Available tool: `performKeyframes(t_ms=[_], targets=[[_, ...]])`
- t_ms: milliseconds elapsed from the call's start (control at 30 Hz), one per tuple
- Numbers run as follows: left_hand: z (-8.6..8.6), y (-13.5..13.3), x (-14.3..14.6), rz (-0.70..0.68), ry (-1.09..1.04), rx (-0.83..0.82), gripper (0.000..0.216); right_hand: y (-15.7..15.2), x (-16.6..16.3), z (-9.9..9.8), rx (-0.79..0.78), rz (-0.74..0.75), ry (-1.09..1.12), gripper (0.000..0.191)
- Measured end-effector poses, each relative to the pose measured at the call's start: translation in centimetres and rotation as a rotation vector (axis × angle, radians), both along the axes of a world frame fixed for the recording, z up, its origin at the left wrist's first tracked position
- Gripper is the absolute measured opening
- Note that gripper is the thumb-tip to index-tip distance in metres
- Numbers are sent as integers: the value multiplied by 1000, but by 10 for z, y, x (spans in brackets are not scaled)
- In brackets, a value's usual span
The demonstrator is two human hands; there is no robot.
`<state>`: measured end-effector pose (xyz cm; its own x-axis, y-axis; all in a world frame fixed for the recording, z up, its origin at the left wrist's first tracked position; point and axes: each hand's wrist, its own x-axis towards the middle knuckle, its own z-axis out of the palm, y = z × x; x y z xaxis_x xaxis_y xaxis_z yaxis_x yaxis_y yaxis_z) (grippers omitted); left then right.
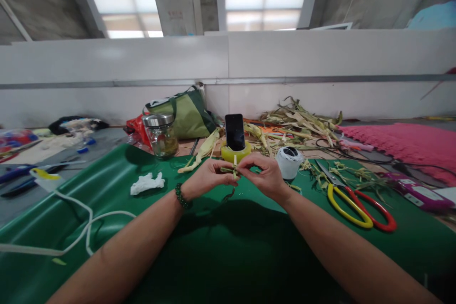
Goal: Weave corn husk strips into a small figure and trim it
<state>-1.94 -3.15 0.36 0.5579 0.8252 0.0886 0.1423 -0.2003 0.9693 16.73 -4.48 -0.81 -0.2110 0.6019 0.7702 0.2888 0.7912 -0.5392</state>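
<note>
Over the green mat (228, 256), my two hands meet at a small piece of folded corn husk strips (234, 169). My left hand (211, 175), with a dark beaded bracelet at the wrist, grips it between thumb and fingers. From the other side, my right hand (262, 174) pinches the same piece, its fingertips closed at the crossing. A pale strip end stands up between the hands. Just behind them, a phone (234, 131) leans upright in a yellow tape roll (235, 153). To the right of my right hand sits a spool of white thread (289, 163).
Scissors (351, 204) with yellow and red handles lie right, beside husk scraps (344, 171). Crumpled tissue (147, 184), a glass jar (162, 137) and a white cord (87, 223) are left. Behind stand a green bag (188, 116) and a husk pile (302, 121).
</note>
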Motion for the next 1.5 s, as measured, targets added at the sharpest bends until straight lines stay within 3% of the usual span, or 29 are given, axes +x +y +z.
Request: performKeyframes(t_ms=[200, 333, 633, 733, 833, 1067, 1333, 1500], targets=[[-1, 1, -1, 47, 6, -36, 45, -1, -1, 0, 70, 63, -55, 14], [-2, 2, 0, 85, 42, -30, 46, 1, 1, -2, 31, 74, -104, 12], [1, 1, 4, 112, 107, -48, 38, 4, 3, 3, -298, 120, -116, 8], [2, 0, 5, 135, 105, -65, 33, 6, 5, 6, -385, 119, -12, 5], [2, -1, 6, 156, 112, -58, 29, 7, 4, 6, -470, 121, 99, 18], [0, -4, 13, 172, 82, -96, 21, 8, -3, 2, -508, 141, 20, 18], [-4, 0, 10, 7, -60, -274, 40, 9, 2, 8, -615, 101, 46, 15], [-5, 1, 11, 8, -54, -282, 40, 9, 1, 9, -687, 97, 75, 13]])
